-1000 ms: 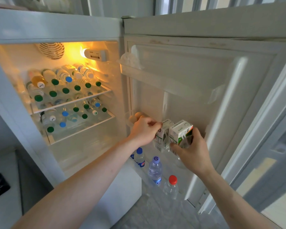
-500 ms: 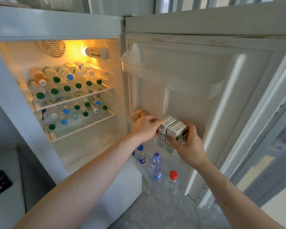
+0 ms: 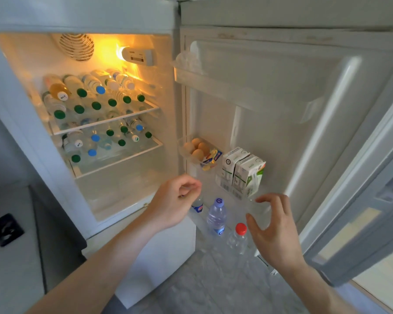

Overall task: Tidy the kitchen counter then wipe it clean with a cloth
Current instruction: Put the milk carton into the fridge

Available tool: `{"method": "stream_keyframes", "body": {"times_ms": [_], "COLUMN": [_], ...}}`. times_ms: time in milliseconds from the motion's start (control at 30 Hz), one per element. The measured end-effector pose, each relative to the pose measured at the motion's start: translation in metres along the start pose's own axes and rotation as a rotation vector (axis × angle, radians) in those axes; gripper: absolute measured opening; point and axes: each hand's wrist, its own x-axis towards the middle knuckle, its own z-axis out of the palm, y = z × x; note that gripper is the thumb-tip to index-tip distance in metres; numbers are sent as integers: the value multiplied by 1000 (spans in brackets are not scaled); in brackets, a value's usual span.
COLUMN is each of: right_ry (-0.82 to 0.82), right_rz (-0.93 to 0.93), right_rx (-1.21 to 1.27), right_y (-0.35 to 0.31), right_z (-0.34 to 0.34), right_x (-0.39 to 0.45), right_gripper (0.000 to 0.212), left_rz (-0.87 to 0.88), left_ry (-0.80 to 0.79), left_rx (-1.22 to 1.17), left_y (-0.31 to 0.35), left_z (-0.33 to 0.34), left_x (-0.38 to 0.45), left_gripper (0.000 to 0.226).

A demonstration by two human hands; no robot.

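Fridge point(image 3: 127, 227) open, interior lamp on. Door point(image 3: 281, 123) swung out to the right.

Two cartons point(image 3: 242, 172), white with green print, standing upright side by side in the door's middle shelf point(image 3: 229, 191), touching each other. Neither hand on them.

Left hand point(image 3: 175, 201) hanging below and to the left of the cartons, fingers loosely curled toward the thumb, gripping nothing. Partly covering a small bottle point(image 3: 197, 206) in the lower door rack.

Right hand point(image 3: 273, 225) below and just right of the cartons, fingers spread and gently bent, thumb apart, empty. Fingertips point(image 3: 262, 199) near the clear front lip of the middle shelf; contact impossible to judge.

Same shelf, left end: four brown eggs point(image 3: 196, 148) in a clear tray, then a yellow and blue packet point(image 3: 211, 158) between the eggs and the cartons.

Lower door rack: clear water bottle with purple cap point(image 3: 216, 217) upright, red-capped bottle point(image 3: 238, 239) beside it nearer the right hand.

Top door shelf point(image 3: 247, 94) holding something pale and translucent at its left end, not identifiable.

Main compartment: two wire shelves packed with bottles lying on their sides point(image 3: 93, 103), caps facing out, mostly green, a few blue and white. One bottle with orange contents at upper left. Round vent point(image 3: 76, 46) on the back wall beside the lamp housing.

Dark object point(image 3: 5, 230) on the pale surface at far left, too blurred to name.

No counter or cloth visible.
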Motion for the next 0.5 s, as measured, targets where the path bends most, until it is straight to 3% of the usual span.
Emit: {"method": "stream_keyframes", "body": {"times_ms": [300, 500], "right_ry": [-110, -355], "right_rz": [-184, -336], "right_rx": [-89, 3], "right_y": [3, 8], "right_z": [5, -22], "right_x": [-8, 9], "right_gripper": [40, 31], "left_rz": [-74, -152], "left_ry": [119, 223], "left_rx": [170, 271], "left_y": [8, 17], "left_z": [-22, -12], "left_x": [-83, -108], "left_gripper": [14, 15]}}
